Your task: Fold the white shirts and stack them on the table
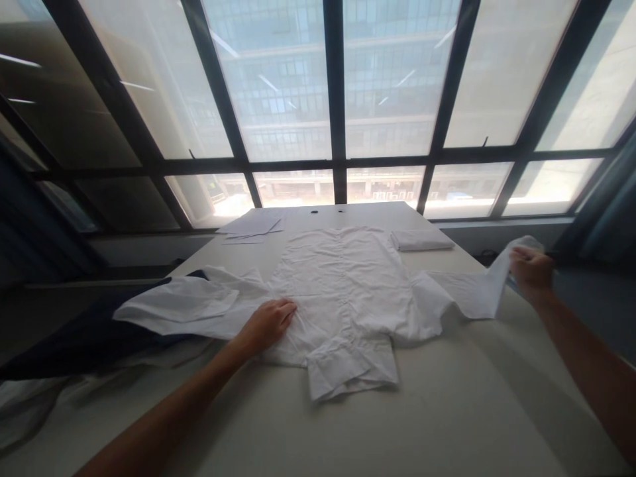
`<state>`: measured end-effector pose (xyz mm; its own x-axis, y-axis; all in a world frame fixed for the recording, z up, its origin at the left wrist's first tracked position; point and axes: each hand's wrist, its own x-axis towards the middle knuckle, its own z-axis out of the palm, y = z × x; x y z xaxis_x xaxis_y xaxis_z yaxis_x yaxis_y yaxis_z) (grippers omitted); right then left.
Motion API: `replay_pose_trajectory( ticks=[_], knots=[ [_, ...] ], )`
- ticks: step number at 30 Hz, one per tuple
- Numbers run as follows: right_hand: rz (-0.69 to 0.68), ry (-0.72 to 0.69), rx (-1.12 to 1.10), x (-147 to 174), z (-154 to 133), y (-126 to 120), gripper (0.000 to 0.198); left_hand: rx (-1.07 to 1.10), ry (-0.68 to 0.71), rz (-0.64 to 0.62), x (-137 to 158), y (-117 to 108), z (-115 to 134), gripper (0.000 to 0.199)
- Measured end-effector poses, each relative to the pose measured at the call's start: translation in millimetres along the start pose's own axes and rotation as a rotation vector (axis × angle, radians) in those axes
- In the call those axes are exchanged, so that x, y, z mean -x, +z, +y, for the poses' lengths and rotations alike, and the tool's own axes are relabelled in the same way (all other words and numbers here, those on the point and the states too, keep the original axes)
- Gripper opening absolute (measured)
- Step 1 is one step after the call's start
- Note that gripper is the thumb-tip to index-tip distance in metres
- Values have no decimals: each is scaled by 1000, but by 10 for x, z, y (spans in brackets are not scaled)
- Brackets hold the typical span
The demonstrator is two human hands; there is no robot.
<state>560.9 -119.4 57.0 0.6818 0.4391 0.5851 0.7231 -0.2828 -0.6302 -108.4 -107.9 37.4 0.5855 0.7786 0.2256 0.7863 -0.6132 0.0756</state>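
A white shirt (318,278) lies spread over the table, its collar end towards me and its sleeves out to either side. My left hand (268,324) rests on the shirt near the base of the left sleeve, palm down with the fingers stretched over the cloth. At the far right, my right hand (534,268) is closed around the end of the right sleeve (477,291) and lifts it above the table edge. The left sleeve (183,305) lies partly over dark cloth.
Dark blue cloth (94,324) hangs over the table's left side, with paler fabric beneath. A folded white cloth (422,240) lies at the back right. Papers (253,225) are at the back left of the white table (447,411). Large windows (392,79) rise behind.
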Motion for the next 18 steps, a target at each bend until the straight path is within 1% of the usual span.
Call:
replay_pose_trajectory(
  ticks=[2,6,7,10,12,13,16,18],
  knots=[
    [-184,-58,83,151,-161,49,38,11,4,23,-11,45,13,29],
    [-507,-329,346,536,-671,203,47,79,29,63,-27,133,54,31],
    [-586,-371,432,638,-807,262,50,92,34,65,-28,154,61,32],
    [-667,-394,506,926,-1189,510,53,103,41,68,-21,207,61,35],
    [-702,-419,520,1087,-1414,732,53,103,39,78,-13,237,46,36],
    [-739,-456,509,1156,-1513,853,55,103,38,80,-8,250,36,37],
    [-956,-619,391,1307,-1712,1199,65,93,39,55,3,282,4,41],
    [-1052,-657,339,1356,-1725,1368,71,81,47,21,11,298,-17,44]
  ],
)
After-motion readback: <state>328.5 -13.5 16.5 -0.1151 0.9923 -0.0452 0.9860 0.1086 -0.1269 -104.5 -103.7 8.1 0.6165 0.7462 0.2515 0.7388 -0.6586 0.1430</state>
